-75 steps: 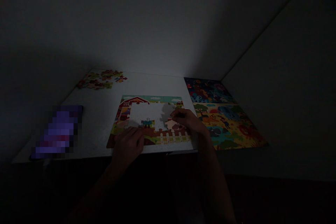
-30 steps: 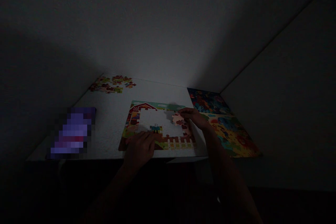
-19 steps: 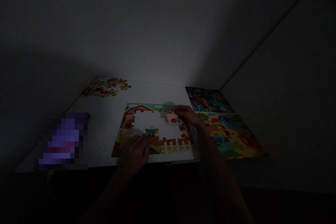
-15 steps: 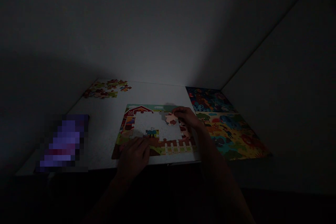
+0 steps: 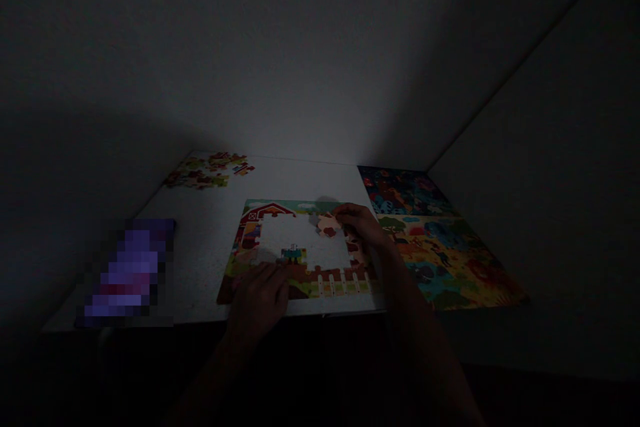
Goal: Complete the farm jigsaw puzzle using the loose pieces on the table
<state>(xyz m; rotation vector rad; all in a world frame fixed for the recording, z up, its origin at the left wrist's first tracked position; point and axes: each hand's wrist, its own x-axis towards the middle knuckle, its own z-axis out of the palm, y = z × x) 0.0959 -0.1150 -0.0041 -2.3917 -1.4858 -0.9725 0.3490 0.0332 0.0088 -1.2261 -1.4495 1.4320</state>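
Note:
A farm-scene jigsaw puzzle (image 5: 280, 287) lies on the white table, its border joined around a bare middle. My right hand (image 5: 364, 225) pinches a pinkish puzzle piece (image 5: 328, 225) with brown patches, at the upper right of that gap. Whether this piece touches the table or the neighbouring pieces is too dark to tell. My left hand (image 5: 261, 295) rests palm down over the lower left border, fingers stretched out. Just beyond its fingertips, a small section with a blue-green figure (image 5: 293, 254) joins the bottom border.
Loose puzzle pieces (image 5: 210, 170) are heaped at the table's far left. Two assembled puzzles, a dark blue one (image 5: 400, 190) and a yellow animal scene (image 5: 440, 253), lie on the right. A pixelated purple object (image 5: 127, 270) is at the left. A wall (image 5: 300, 80) rises behind the table.
The view has shifted slightly, so things appear a little further right. The pinkish piece in my right hand has turned slightly. My left hand stays on the border.

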